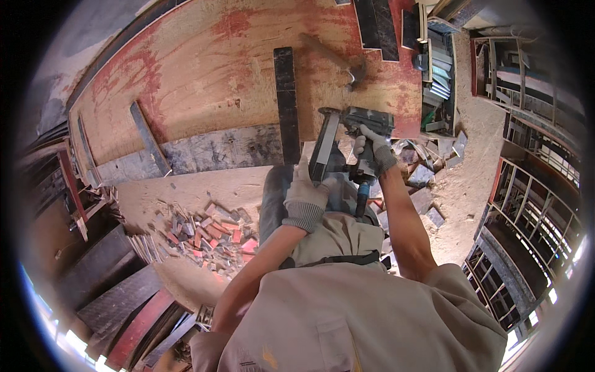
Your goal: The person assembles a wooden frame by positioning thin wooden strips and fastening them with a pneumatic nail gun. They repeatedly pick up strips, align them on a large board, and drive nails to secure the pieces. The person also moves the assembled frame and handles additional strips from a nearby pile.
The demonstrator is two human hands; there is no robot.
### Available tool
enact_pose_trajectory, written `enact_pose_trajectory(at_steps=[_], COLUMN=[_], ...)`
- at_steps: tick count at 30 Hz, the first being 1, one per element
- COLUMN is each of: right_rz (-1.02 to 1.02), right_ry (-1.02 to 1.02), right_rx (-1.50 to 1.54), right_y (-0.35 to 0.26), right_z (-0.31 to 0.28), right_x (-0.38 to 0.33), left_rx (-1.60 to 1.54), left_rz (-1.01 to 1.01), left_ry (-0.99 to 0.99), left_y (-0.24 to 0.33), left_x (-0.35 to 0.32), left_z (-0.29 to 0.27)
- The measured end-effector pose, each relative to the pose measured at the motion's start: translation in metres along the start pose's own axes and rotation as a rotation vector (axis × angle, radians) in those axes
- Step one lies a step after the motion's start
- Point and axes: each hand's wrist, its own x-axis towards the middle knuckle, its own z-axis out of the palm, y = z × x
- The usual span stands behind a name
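My right hand (pixel 375 147), in a pale knitted glove with a grey cuff, is closed round the handle of a dark nail gun (pixel 370 118). The gun's long, silvery magazine (pixel 325 147) slants down toward my body. My left hand (pixel 305 193), gloved likewise, is at the magazine's lower end, its index finger stretched upward and its other fingers partly hidden. A blue-collared hose fitting (pixel 362 191) hangs below the gun's handle. Just left of the magazine, a narrow black board (pixel 286 102) lies across the bench edge, near my left fingertips.
The wooden workbench (pixel 204 74) has red stains. A hammer (pixel 328 53) lies on it, with dark strips (pixel 376 28) at the far right. Wood offcuts (pixel 211 235) litter the floor. Boards (pixel 118 285) are stacked at left; metal racks (pixel 527 204) stand at right.
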Motion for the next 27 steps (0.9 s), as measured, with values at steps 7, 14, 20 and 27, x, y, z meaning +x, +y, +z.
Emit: enact_pose_trajectory(at_steps=[7, 14, 20, 27], right_rz=[-0.21, -0.83, -0.972, -0.604], right_ry=[0.104, 0.348, 0.313, 0.501], right_rx=[0.091, -0.072, -0.265, -0.499], right_y=[0.02, 0.161, 0.291, 0.372], right_z=[-0.009, 0.064, 0.09, -0.003], right_x=[-0.051, -0.125, -0.173, -0.02], left_rx=[-0.125, 0.138, 0.019, -0.218], left_rz=[0.539, 0.555, 0.753, 0.61], left_ry=[-0.109, -0.366, -0.477, -0.505], left_y=[-0.046, -0.097, -0.182, -0.283], left_x=[0.007, 0.035, 0.03, 0.059], left_z=[-0.031, -0.057, -0.028, 0.003])
